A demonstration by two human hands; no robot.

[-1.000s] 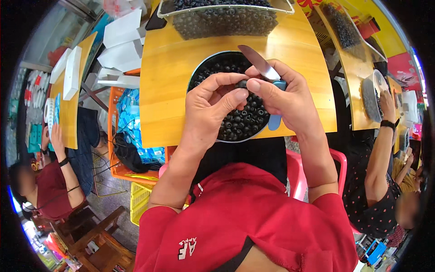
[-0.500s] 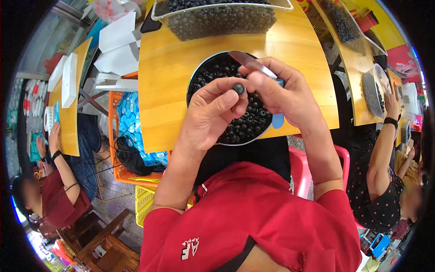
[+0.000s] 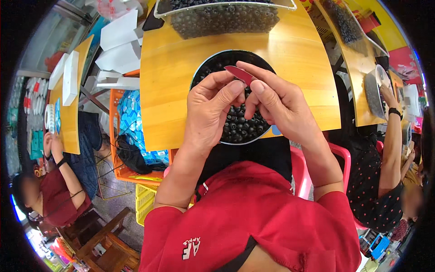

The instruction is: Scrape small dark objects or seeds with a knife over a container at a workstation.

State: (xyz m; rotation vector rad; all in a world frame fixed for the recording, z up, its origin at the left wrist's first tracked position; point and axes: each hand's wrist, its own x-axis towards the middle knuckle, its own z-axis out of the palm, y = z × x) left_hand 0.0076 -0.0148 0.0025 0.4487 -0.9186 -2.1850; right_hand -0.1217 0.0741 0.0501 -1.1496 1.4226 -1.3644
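Note:
My left hand (image 3: 206,111) is closed in a pinch above a round, dark bowl (image 3: 256,56). Whatever its fingertips hold is hidden now. My right hand (image 3: 283,102) grips a small knife; the blade (image 3: 238,74) points up and left from between thumb and forefinger, reflecting red. The fingertips of both hands come close together over the bowl. In the bowl lie many small, round, black pieces (image 3: 242,128), some with ring-like ends, like berries or beads. At its lower right rim, partly under my right hand, shows a blue piece (image 3: 275,130).
A clear box (image 3: 226,22) full of similar black pieces stands at the far side of the wooden table (image 3: 167,95). An orange crate (image 3: 114,154) with blue packets sits left. Other people work at tables on both sides; a pink chair (image 3: 301,167) is at my right.
The black round piece in my left fingertips has gone out of sight. The knife blade has swung lower, its face now red. My right hand has moved slightly down, its fingers more extended.

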